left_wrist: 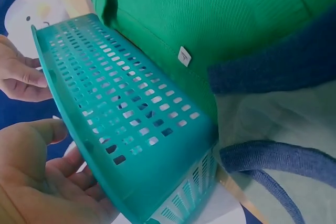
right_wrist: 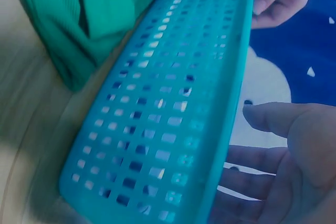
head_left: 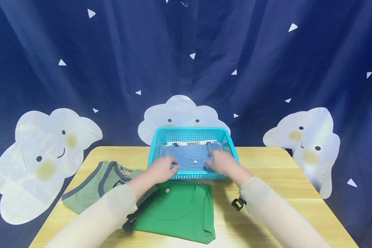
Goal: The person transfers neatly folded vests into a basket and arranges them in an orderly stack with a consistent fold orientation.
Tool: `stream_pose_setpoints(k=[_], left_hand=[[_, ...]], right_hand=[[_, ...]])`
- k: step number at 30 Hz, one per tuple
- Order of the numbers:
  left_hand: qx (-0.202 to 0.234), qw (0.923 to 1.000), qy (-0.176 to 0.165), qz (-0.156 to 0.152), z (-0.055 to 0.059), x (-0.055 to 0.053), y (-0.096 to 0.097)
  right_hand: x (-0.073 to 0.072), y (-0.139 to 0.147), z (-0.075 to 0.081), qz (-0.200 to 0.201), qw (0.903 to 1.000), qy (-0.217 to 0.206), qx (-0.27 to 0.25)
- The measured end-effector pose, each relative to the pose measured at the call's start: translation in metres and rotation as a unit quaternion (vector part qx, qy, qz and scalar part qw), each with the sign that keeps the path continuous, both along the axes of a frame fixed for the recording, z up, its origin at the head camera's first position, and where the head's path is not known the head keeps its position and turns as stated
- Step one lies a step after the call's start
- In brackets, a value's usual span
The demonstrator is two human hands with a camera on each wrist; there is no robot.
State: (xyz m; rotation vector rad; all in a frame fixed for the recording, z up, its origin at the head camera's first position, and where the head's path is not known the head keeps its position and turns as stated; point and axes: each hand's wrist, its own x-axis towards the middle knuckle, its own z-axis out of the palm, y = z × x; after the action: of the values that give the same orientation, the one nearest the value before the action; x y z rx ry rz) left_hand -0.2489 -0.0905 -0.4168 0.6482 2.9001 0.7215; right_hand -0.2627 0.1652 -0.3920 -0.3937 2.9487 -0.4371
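A blue folded shirt [head_left: 189, 156] lies in a turquoise plastic basket [head_left: 198, 175], over a white garment [head_left: 201, 142] with dark lettering. Over the basket's near left side is my left hand [head_left: 161, 168], its thumb apart from the fingers at the shirt's edge. Across from it, my right hand [head_left: 222, 162] reaches over the near right side in the same way. Both wrist views show loosely bent fingers dipping behind the basket rim with no cloth visibly pinched; whether the fingertips touch the shirt is hidden.
A folded green shirt [head_left: 176, 206] lies just in front of the basket. Left of it, partly under my left forearm, is an olive tank top [head_left: 90, 189] with dark trim. The wooden table [head_left: 272, 193] ends at a navy curtain [head_left: 251, 86] with clouds.
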Motion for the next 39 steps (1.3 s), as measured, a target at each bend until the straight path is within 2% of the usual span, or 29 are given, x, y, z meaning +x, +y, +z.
stream_pose_setpoints(k=[9, 17, 22, 28, 35, 39], left_hand=[[0.008, 0.9990, 0.040, 0.017, 0.000, 0.010, -0.010], [0.025, 0.9971, 0.071, 0.012, 0.010, 0.029, -0.025], [0.029, 0.9953, 0.092, 0.008, 0.011, 0.042, -0.036], [0.040, 0.9951, 0.087, 0.024, 0.007, 0.060, -0.047], [0.055, 0.9932, 0.100, 0.022, 0.003, 0.077, -0.060], [0.062, 0.9930, 0.092, 0.041, -0.001, 0.084, -0.070]], right_hand=[[0.019, -0.008, 0.000, -0.004, 0.9996, 0.023, -0.015], [0.037, -0.018, -0.002, 0.012, 0.9979, 0.053, -0.036], [0.046, -0.024, -0.003, 0.034, 0.9954, 0.071, -0.054], [0.058, -0.031, -0.002, 0.056, 0.9907, 0.099, -0.075], [0.067, -0.040, -0.006, 0.082, 0.9841, 0.123, -0.098], [0.072, -0.046, -0.011, 0.103, 0.9794, 0.145, -0.096]])
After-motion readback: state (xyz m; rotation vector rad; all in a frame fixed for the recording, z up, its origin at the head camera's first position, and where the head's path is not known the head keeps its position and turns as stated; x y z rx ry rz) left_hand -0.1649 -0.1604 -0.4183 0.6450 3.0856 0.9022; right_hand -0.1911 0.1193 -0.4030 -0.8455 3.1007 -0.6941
